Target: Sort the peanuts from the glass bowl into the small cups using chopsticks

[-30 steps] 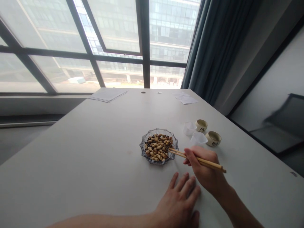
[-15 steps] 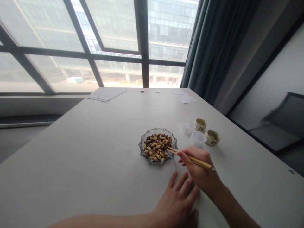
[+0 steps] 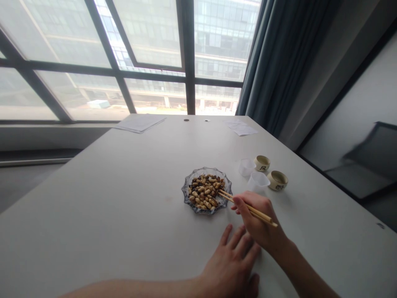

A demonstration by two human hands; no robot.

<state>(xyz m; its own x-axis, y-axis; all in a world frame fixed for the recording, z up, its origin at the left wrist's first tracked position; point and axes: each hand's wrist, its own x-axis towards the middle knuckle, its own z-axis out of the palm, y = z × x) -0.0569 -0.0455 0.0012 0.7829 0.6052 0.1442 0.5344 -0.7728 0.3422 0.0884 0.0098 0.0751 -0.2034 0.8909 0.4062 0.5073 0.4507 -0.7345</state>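
Observation:
My right hand (image 3: 259,217) is closed around a pair of wooden chopsticks (image 3: 252,211). Their tips reach over the right rim of a scalloped glass bowl (image 3: 192,206) and touch the heap inside, or hover just above it; I cannot tell which. In the bowl lie many peanuts in the shell (image 3: 202,194), mixed with darker small pieces toward the back. My left hand (image 3: 231,260) rests palm down on the white table, fingers spread, in front of the bowl and below my right hand. It holds nothing.
Two clear plastic cups (image 3: 258,181) and two beige ceramic cups (image 3: 278,181) with dark characters stand right of the bowl. Paper sheets (image 3: 141,123) lie at the table's far left, and a crumpled sheet (image 3: 243,127) at the far right. Beyond are windows and a dark curtain (image 3: 263,70).
The chopsticks have shifted slightly, their tips a little higher and their back ends a bit lower and farther apart. My left hand stays in place.

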